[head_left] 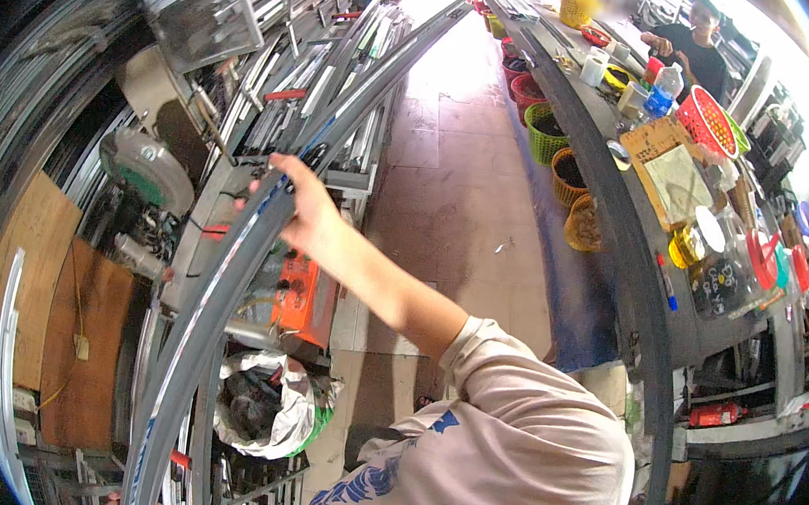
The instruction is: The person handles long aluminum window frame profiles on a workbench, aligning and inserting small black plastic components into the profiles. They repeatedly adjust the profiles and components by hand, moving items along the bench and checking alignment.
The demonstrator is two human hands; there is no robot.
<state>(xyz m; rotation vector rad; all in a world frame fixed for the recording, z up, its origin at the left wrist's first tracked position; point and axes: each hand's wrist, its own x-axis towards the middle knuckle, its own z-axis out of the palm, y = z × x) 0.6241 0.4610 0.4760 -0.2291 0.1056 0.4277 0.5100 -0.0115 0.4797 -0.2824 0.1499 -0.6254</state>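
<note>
A long grey metal profile, with a blue-and-white strip of film along it, runs from the lower left toward the far end of the aisle. My right hand is closed around its middle, thumb on the near side and fingertips showing past the far edge. At the bottom left corner, my left hand grips the near end; only a few fingers show beside the profile, and the rest is hidden. Under my right hand, the profile passes over a rack of metal lengths.
Left of the profile stands a saw with a round guard. Below it are an orange box and a white sack. A long bench borders the aisle on the right, with a green basket beside it. Another person is behind the bench.
</note>
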